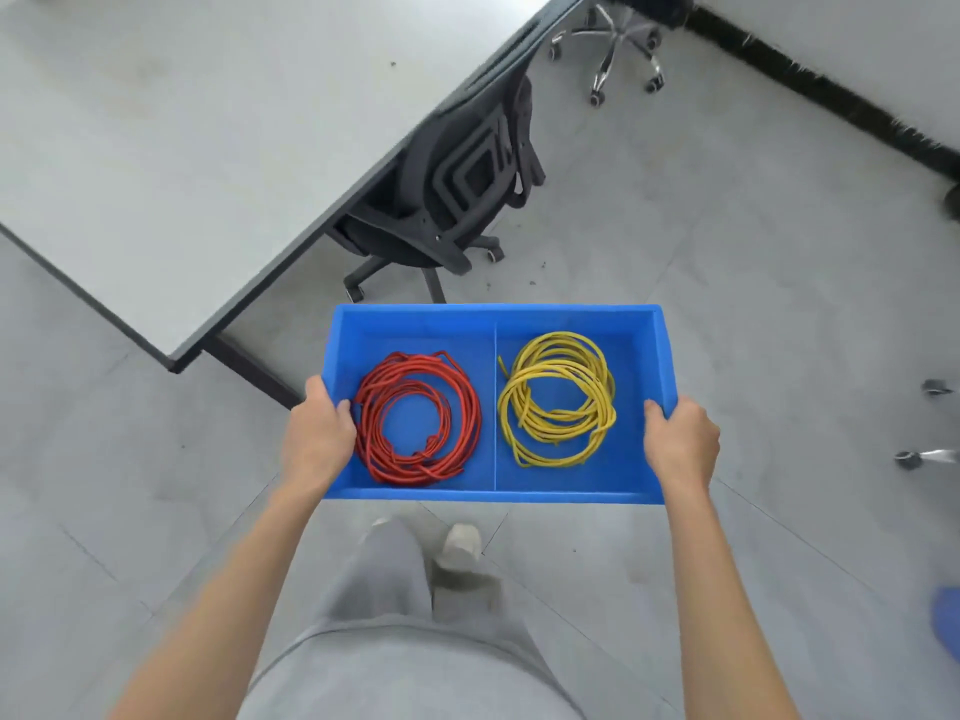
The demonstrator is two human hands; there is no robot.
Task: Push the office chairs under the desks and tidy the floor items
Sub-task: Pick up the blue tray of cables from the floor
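Observation:
I carry a blue plastic bin [493,318] in front of me, above the floor. My left hand [317,433] grips its left wall and my right hand [680,439] grips its right wall, thumbs inside the rim. A divider splits the bin in two. A coil of red cable [415,418] lies in the left compartment and a coil of yellow cable [558,400] in the right one. A black office chair [457,174] stands just beyond the bin, its seat tucked under the grey desk [182,122].
A second chair's chrome wheeled base [613,44] shows at the top by the desk's far end. More chair casters [919,457] sit at the right edge. A black skirting strip [831,96] runs along the wall. A blue object [948,626] lies at the lower right.

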